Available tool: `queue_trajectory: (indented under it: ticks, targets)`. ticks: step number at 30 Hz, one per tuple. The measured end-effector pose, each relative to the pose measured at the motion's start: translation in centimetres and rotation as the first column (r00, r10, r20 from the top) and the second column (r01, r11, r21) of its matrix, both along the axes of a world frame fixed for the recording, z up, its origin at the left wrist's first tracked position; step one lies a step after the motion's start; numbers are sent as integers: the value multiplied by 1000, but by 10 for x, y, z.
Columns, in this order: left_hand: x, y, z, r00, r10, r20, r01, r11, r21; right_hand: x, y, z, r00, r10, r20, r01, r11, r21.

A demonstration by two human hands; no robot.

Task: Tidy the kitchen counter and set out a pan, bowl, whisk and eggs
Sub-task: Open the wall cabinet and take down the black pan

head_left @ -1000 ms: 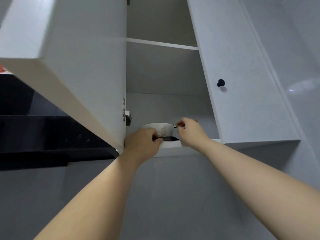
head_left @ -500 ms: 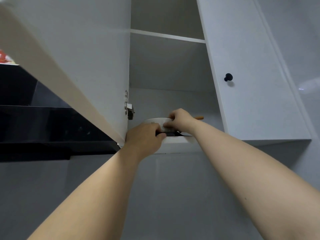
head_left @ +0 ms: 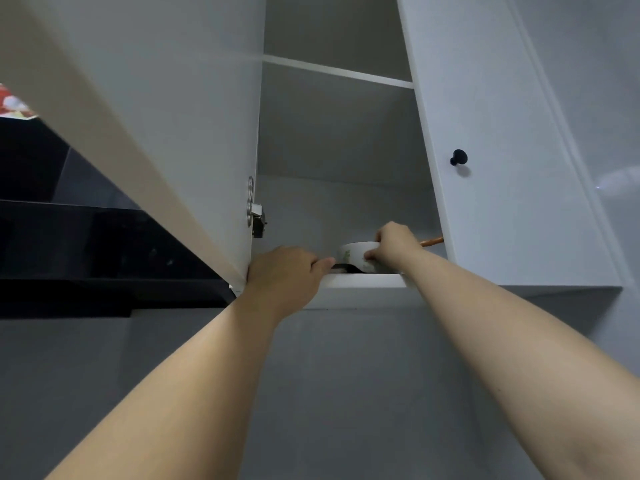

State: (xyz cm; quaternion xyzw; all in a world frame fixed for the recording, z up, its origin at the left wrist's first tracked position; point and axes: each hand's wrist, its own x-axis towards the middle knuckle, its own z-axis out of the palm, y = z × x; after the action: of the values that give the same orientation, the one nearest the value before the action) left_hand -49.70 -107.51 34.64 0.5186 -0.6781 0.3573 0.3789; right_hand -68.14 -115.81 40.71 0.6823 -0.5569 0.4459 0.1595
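The view looks upward into a white wall cabinet; its left door stands open, and its right door, with a black knob, is closed. Both arms reach up to the bottom shelf of the cabinet.

The bowl, white with a small green pattern on its side, sits near the front of this shelf, on the right half of the opening; the right hand grips it, with the fingers curled over the far rim and the thumb pressed on the near side. Under the bowl there is the pan; only a dark strip of it shows at the shelf edge.

The left hand is at the front edge of the shelf, just beside the open door; its back faces the camera and the thumb points toward the dark strip and touches it; the fingers are hidden behind the hand, so I cannot tell if it grips something.

A brown wooden handle comes out behind the right hand, close to the closed door. A metal hinge is on the open door; a black range hood is on the left.
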Motion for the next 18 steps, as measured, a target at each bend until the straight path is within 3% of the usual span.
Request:
queue_trajectory:
  ticks: [18]
  targets:
    - [1,-5,0,999,41,24,-41,999,-8,-27,-9,5,920,-374,-115,383,921,70]
